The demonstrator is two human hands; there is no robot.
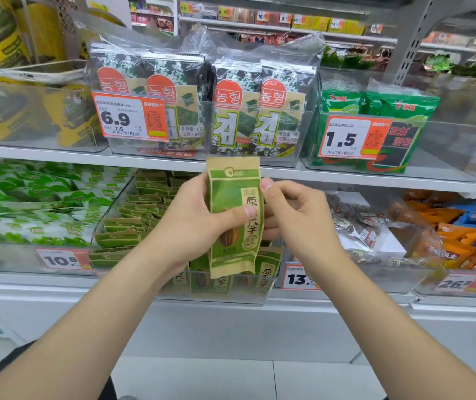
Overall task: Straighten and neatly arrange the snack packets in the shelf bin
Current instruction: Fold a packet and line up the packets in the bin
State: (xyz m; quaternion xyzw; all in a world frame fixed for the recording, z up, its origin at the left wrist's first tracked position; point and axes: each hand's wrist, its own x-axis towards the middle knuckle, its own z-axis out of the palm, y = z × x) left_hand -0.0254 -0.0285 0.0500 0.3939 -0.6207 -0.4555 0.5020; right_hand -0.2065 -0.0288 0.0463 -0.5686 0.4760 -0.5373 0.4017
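A green and tan sunflower-seed packet [231, 197] stands upright in the air in front of the lower shelf. My left hand [193, 220] grips its left side, thumb across the front. My right hand [291, 215] pinches its right edge, fingers curled behind it. Below and behind sits a clear shelf bin [211, 295] holding several more of the same packets [133, 223], some standing at the front, others stacked in uneven rows toward the back.
Clear bins flank it: green-white packets [29, 209] on the left, clear-wrapped snacks [358, 223] and orange and blue packs [462, 235] on the right. The shelf above holds seaweed packs [231, 105] and green seaweed packets [381, 131]. Price tags hang on the bin fronts.
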